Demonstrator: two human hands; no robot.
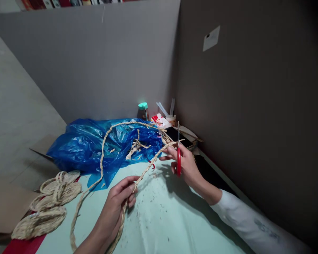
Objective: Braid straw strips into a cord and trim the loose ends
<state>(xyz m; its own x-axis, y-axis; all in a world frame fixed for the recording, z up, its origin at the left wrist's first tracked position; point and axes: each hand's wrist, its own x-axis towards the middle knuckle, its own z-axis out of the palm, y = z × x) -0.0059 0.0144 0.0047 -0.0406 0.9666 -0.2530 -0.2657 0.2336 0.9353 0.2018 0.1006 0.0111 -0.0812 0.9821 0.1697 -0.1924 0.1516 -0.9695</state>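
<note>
A long braided straw cord (pixel 102 155) loops from the left side of the table over the blue bag and back to my hands. My left hand (pixel 123 195) is closed around the braid near the table's middle. Red-handled scissors (pixel 178 160) hang on the fingers of my right hand (pixel 184 162), their blades pointing up and away. The fingertips of that hand lie at the braid's loose end; whether they pinch it I cannot tell. Beside the far end of the cord, straw strands spill from the blue plastic bag (pixel 82 144).
Woven straw sandals (pixel 39 220) lie on red material at the left edge. Behind the bag stand a jar with a green lid (pixel 143 109) and a paper cup (pixel 171 120). A dark phone-like slab (pixel 176 135) lies by the right partition (pixel 243 95). Small scraps dot the pale green tablecloth (pixel 164 225).
</note>
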